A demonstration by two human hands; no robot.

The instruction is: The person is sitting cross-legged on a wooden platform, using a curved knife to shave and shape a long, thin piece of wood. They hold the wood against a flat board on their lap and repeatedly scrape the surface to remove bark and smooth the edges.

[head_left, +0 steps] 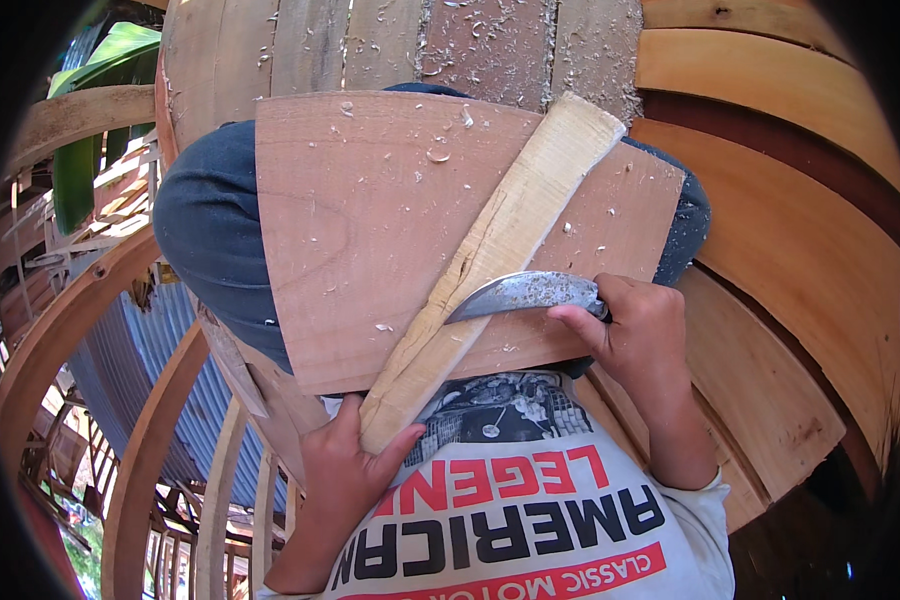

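Lowest in the head view, our left hand clamps the near end of the pale wood strip, which runs diagonally from lower centre to upper right across the reddish board on our lap. Right of centre, our right hand grips the curved blade against the strip's edge; we judge shallow, steady strokes with the grain work best.

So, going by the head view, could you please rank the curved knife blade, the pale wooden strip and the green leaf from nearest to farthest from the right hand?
1. Curved knife blade: its handle sits in the right hand, blade pointing left.
2. Pale wooden strip: just left of the hand, under the blade tip, diagonal across the reddish board.
3. Green leaf: far upper left.
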